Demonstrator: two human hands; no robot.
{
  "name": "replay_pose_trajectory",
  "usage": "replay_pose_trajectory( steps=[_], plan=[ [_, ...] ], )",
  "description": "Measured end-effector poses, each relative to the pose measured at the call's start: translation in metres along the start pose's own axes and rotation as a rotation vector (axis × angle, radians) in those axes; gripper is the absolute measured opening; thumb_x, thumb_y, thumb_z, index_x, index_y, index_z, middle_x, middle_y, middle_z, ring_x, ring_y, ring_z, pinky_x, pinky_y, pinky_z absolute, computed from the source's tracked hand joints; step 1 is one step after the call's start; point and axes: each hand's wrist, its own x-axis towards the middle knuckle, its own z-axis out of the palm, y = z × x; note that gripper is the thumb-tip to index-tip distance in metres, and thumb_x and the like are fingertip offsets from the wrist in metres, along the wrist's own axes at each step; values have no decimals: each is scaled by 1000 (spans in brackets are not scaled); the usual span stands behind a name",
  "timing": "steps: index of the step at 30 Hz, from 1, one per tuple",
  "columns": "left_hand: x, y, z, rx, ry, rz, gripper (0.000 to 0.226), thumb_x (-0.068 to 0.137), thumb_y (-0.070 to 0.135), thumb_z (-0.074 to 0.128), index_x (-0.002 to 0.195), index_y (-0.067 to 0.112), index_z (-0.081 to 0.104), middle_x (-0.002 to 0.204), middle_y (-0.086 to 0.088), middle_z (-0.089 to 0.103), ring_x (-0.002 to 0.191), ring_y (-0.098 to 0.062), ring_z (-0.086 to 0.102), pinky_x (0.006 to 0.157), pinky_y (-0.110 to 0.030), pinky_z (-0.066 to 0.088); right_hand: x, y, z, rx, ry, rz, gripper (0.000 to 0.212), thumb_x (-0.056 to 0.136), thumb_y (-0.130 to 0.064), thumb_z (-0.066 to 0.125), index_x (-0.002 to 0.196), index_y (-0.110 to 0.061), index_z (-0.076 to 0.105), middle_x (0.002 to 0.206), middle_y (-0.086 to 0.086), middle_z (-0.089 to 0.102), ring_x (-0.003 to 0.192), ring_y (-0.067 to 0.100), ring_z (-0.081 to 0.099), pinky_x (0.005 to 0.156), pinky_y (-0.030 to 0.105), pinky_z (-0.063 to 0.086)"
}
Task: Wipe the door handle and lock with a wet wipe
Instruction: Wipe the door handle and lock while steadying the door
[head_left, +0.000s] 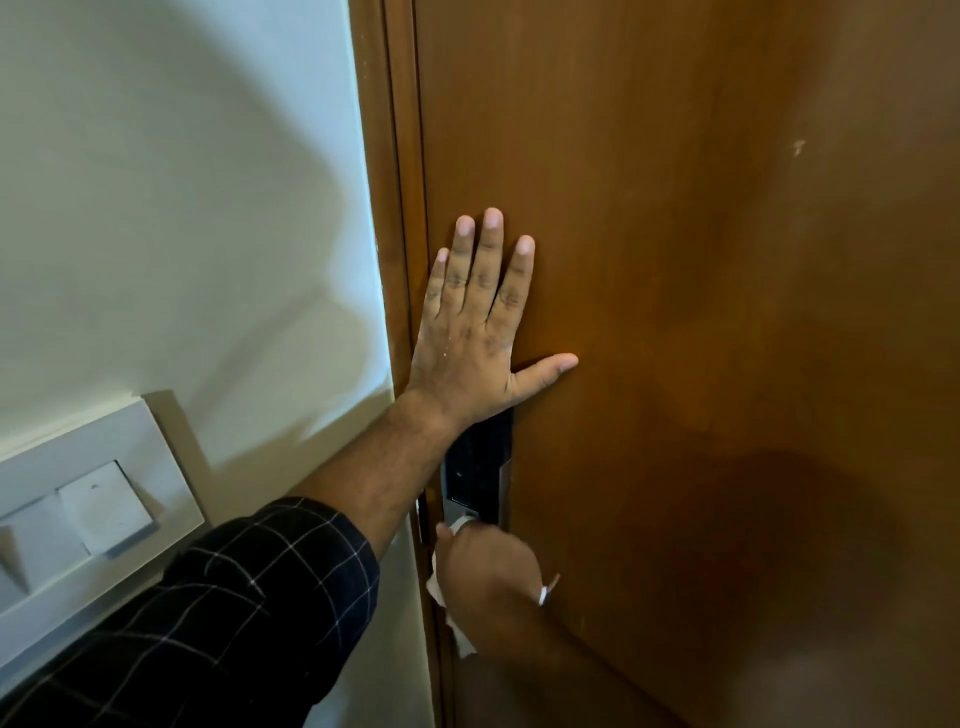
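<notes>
My left hand (475, 327) lies flat on the brown wooden door (701, 260), fingers spread, just above the lock. The black lock panel (475, 467) runs down the door's left edge, its top partly hidden by my left wrist. Below it my right hand (491, 564) is closed around a white wet wipe (441, 590) and pressed against the lower end of the lock. The wipe's folds stick out to the left of and below the fist. The handle itself is hidden under my right hand.
A brown door frame (387, 208) separates the door from a pale wall (182, 208). A grey switch plate (78, 514) with white rocker switches is mounted on the wall at lower left, beside my checked dark sleeve (234, 613).
</notes>
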Motion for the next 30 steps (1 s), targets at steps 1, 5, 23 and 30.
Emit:
replay_pose_trajectory(
  steps=[1, 5, 23, 30],
  plan=[
    [0, 1, 0, 3, 3, 2, 103, 80, 80, 39, 152, 11, 12, 158, -23, 19, 148, -38, 10, 122, -52, 5, 4, -5, 2, 27, 66, 56, 56, 98, -53, 27, 87, -13, 64, 87, 8, 73, 81, 23, 69, 67, 36, 50],
    [0, 0, -2, 12, 9, -13, 102, 80, 80, 39, 152, 13, 12, 159, -22, 20, 148, -37, 11, 121, -51, 6, 1, -6, 5, 34, 167, 26, 56, 98, -53, 26, 85, -15, 64, 85, 8, 74, 79, 23, 70, 69, 37, 56],
    [2, 0, -3, 1, 9, -27, 101, 80, 81, 38, 153, 16, 12, 160, -19, 20, 149, -36, 11, 121, -52, 7, -35, 131, -61, -308, 24, -661, 53, 83, -25, 71, 130, -29, 47, 120, 4, 55, 98, 24, 62, 81, 37, 53],
    [1, 1, -1, 7, 29, -26, 101, 80, 81, 39, 152, 16, 13, 159, -19, 22, 149, -36, 13, 121, -49, 6, -55, 98, -35, 466, 436, -328, 42, 85, 11, 53, 118, -12, 66, 118, 2, 60, 99, 13, 61, 90, 33, 55]
  ],
)
